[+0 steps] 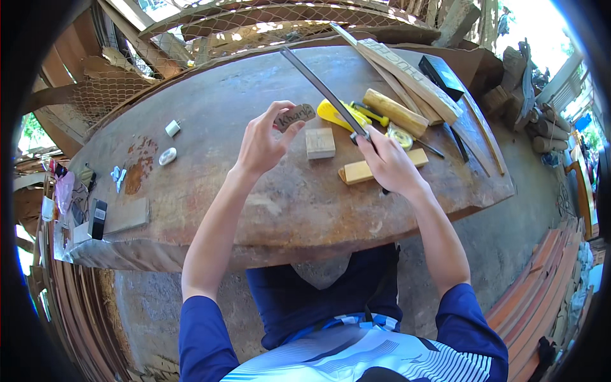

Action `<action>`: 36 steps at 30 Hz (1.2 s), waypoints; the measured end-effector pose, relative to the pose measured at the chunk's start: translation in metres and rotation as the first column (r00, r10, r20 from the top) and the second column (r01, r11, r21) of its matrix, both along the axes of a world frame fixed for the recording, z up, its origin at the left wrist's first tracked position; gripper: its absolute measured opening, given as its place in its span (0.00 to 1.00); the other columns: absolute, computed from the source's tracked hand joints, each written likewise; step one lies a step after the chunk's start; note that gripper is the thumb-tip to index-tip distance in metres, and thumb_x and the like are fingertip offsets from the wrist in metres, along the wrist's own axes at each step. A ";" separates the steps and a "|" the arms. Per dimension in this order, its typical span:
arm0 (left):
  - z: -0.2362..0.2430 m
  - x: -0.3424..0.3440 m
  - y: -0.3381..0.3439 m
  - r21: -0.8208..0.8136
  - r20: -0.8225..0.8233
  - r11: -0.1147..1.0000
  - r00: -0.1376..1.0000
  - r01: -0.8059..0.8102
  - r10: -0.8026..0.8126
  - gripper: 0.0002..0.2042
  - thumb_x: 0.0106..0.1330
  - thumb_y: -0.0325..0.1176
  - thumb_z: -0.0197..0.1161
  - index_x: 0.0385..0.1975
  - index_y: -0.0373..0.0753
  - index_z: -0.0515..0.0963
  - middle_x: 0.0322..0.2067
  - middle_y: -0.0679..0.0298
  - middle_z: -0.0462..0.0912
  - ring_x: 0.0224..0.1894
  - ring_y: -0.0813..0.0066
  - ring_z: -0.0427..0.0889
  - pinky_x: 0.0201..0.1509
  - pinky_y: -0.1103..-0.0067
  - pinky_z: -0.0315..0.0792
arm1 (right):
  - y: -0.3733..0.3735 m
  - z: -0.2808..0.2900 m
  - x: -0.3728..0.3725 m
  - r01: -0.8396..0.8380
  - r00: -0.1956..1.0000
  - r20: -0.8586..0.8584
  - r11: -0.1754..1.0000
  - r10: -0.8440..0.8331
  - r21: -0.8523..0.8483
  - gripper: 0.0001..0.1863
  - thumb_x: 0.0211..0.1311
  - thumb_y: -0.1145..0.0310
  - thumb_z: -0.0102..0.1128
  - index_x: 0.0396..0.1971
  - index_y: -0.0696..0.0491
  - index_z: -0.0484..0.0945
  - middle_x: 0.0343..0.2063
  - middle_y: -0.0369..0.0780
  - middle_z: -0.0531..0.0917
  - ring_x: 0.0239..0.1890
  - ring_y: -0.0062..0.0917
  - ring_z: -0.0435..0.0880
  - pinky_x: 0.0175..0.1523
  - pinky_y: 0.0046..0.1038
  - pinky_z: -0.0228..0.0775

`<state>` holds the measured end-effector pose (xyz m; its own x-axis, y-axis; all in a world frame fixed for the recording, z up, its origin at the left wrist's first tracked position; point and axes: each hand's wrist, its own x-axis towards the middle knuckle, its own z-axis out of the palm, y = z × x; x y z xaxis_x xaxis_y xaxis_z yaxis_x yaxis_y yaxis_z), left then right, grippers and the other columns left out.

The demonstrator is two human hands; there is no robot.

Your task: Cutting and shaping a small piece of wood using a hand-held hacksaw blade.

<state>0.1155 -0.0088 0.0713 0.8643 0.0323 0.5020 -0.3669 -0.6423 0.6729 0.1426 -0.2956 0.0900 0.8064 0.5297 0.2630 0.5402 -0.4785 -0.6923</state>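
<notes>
My left hand (262, 141) pinches a small, dark brown wooden plaque (296, 117) with lettering on it, raised above the table. In my right hand (393, 162) is a long, narrow metal tool (323, 91) with a straight grey bar. Its far end points up and left, while the hand hides most of its grip. A squarish block of pale wood (319, 144) sits below the plaque. Under my right hand lies a longer light wooden block (375, 169). A yellow-handled tool (331, 113) and a round wooden piece (396, 112) rest just beyond the bar.
The thick wooden table (210, 191) bears a yellow tape measure (401, 136), several long boards (414, 79) and a black box (442, 76) at right. A white plug adapter (172, 128) and a small black box (97, 219) are at left. Planks (541, 280) are stacked on the floor.
</notes>
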 end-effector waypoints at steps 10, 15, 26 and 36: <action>-0.025 0.007 -0.007 -0.514 -0.142 0.856 0.990 -0.051 -0.026 0.25 0.69 0.33 0.75 0.62 0.30 0.75 0.44 0.58 0.86 0.45 0.78 0.85 0.36 0.80 0.85 | 0.068 -0.018 0.038 -0.108 0.992 0.069 0.993 0.105 0.048 0.16 0.81 0.61 0.51 0.42 0.61 0.75 0.23 0.58 0.82 0.30 0.58 0.83 0.38 0.51 0.72; -0.023 0.003 -0.008 -0.510 -0.229 0.856 0.973 -0.089 -0.035 0.19 0.75 0.35 0.71 0.59 0.31 0.79 0.41 0.61 0.88 0.37 0.80 0.85 0.34 0.81 0.82 | 0.075 -0.024 0.039 -0.108 0.988 0.116 0.994 0.104 0.032 0.16 0.81 0.62 0.50 0.44 0.62 0.75 0.23 0.57 0.82 0.31 0.56 0.85 0.38 0.51 0.73; -0.023 -0.001 -0.014 -0.113 0.097 0.979 0.979 -0.170 0.181 0.14 0.77 0.36 0.68 0.53 0.33 0.80 0.32 0.63 0.87 0.30 0.85 0.79 0.31 0.82 0.74 | 0.077 -0.027 0.030 -0.130 0.983 0.130 0.991 0.130 -0.003 0.12 0.82 0.65 0.51 0.44 0.60 0.74 0.23 0.55 0.83 0.30 0.54 0.86 0.36 0.49 0.75; -0.026 -0.005 -0.008 -0.156 -0.050 0.977 0.989 -0.147 0.141 0.16 0.83 0.40 0.58 0.45 0.31 0.84 0.23 0.66 0.82 0.26 0.87 0.74 0.28 0.81 0.67 | 0.083 -0.027 0.026 -0.127 0.956 0.265 0.992 0.126 -0.015 0.13 0.81 0.66 0.52 0.47 0.62 0.75 0.23 0.55 0.84 0.28 0.52 0.86 0.34 0.49 0.77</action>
